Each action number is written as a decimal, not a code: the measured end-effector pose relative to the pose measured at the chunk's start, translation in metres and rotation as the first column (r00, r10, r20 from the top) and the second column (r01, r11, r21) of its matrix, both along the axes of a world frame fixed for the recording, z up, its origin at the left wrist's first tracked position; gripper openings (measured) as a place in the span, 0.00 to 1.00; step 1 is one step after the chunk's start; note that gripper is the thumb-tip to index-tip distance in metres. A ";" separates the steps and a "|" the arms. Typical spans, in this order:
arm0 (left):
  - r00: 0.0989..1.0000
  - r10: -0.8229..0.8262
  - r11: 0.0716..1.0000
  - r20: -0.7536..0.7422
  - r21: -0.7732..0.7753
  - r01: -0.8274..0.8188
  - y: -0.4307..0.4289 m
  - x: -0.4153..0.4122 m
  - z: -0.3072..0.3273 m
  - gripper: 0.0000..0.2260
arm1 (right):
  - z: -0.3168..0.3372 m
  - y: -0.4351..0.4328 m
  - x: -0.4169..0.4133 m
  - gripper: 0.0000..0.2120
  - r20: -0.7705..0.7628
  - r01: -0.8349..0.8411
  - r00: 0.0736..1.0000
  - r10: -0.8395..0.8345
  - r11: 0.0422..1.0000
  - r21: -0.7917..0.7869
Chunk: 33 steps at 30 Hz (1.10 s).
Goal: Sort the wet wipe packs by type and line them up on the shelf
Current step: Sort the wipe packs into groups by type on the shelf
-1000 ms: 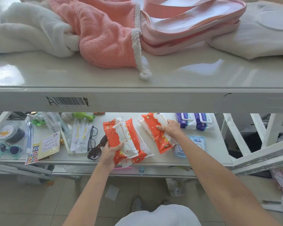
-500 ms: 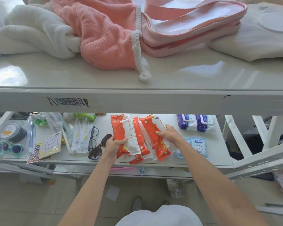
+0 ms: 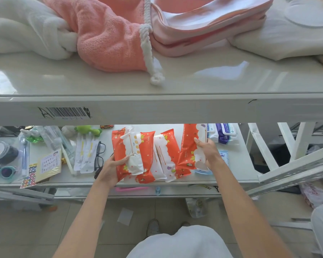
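Observation:
Three orange-and-white wet wipe packs lie close together on the middle shelf (image 3: 237,174). My left hand (image 3: 110,167) grips the leftmost orange pack (image 3: 132,153) at its near end. My right hand (image 3: 206,151) holds the rightmost orange pack (image 3: 189,148), which is tilted up off the shelf. A third orange pack (image 3: 165,155) lies between them, overlapped by another pack beneath. Two purple-and-white wipe packs (image 3: 223,134) sit at the back right. A small light-blue wipe pack (image 3: 223,156) lies partly under my right hand and the lifted pack.
Black glasses (image 3: 99,155), sunglasses, white sachets (image 3: 84,155), a sticker card (image 3: 48,163) and toys fill the shelf's left half. The upper shelf (image 3: 157,107) overhangs, holding a pink towel (image 3: 108,36) and pink bag. White frame bars (image 3: 291,164) stand at right.
Both hands brought the orange packs together toward the shelf's middle. My right hand shifted right and tilted its pack up on edge; the left pack slid nearer the others.

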<state>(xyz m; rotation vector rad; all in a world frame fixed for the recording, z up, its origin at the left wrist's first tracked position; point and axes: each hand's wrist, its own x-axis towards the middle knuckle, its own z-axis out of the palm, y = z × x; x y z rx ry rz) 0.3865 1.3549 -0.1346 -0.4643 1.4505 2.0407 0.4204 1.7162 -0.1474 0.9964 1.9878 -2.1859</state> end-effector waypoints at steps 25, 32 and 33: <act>0.998 0.035 0.995 -0.057 -0.086 -0.040 0.021 0.005 -0.015 0.22 | -0.012 -0.067 -0.025 0.34 0.373 -0.521 0.852 0.368 0.676 0.522; 0.988 -0.070 0.865 -0.140 -0.502 -0.010 0.036 -0.002 0.001 0.22 | 0.005 -0.082 -0.017 0.21 0.144 -0.238 0.967 0.211 0.537 0.809; 0.985 -0.076 0.840 -0.158 -0.543 -0.023 0.037 0.000 0.005 0.23 | 0.009 -0.090 -0.016 0.15 0.040 -0.169 0.971 0.236 0.556 0.814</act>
